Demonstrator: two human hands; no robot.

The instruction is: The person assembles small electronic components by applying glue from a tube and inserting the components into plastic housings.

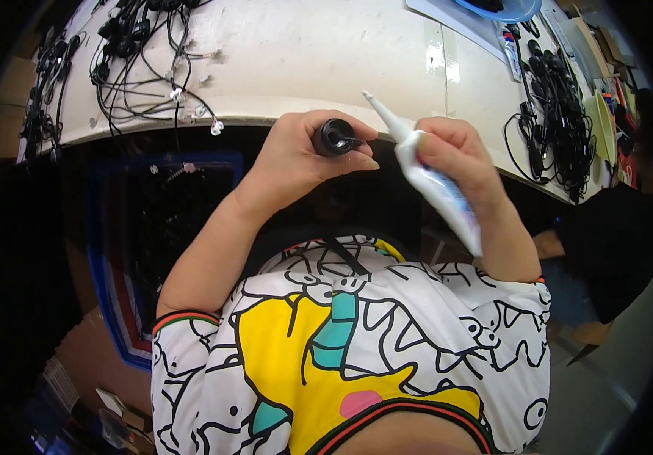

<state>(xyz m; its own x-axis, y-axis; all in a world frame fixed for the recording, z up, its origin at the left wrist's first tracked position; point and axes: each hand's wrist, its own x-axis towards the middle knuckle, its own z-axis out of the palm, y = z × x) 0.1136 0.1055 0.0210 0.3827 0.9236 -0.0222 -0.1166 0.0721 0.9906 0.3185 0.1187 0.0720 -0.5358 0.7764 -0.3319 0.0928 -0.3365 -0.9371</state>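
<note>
My left hand [294, 157] is closed round a small black cylindrical housing [335, 137], its round hollow end turned up toward me. A thin dark wire seems to run from it between the fingers. In my right hand [459, 158] is a white squeeze tube [440, 191] with a long tapered nozzle [385, 114]. The nozzle points up and to the left, tip apart from the housing. Both hands are held in front of the table's near edge.
Bundles of black cables with white connectors [177, 95] lie on the white table [303, 61] at left. More black cables [550, 114] are heaped at right, near a blue basin [504, 9]. A blue-rimmed bin [103, 280] stands below left. Another person's dark sleeve [607, 243] shows at right.
</note>
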